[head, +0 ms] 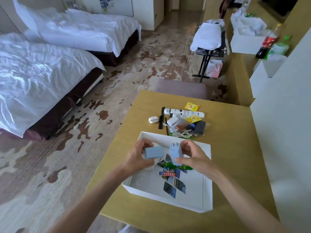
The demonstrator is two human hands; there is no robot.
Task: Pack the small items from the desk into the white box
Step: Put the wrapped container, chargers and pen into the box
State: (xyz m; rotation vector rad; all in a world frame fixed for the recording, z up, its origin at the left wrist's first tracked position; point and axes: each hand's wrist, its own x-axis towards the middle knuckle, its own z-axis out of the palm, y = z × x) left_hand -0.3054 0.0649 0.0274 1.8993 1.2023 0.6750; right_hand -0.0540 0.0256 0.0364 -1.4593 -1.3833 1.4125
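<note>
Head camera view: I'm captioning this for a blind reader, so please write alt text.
Two bare hands, the left hand and right hand, each hold a pale blue charger block above an open white box on a yellow desk. Beyond the box lie small items; two beds stand behind.

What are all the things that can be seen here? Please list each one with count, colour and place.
box: 1, white, open, near part of the desk, holding a picture sheet
desk: 1, yellow-tan, bottom centre
chargers: 2, light blue, one in each hand above the box
tube: 1, white with black print, far part of the desk
tea bags: 2, yellow, by the tube
earbud case: 1, white, left of the pile
comb: 1, black, beside the case
white charger with cable: 1, in the pile
beds: 2, white sheets, left
bottles: 2, dark and green, right counter
hands: left hand and right hand, over the box
</note>
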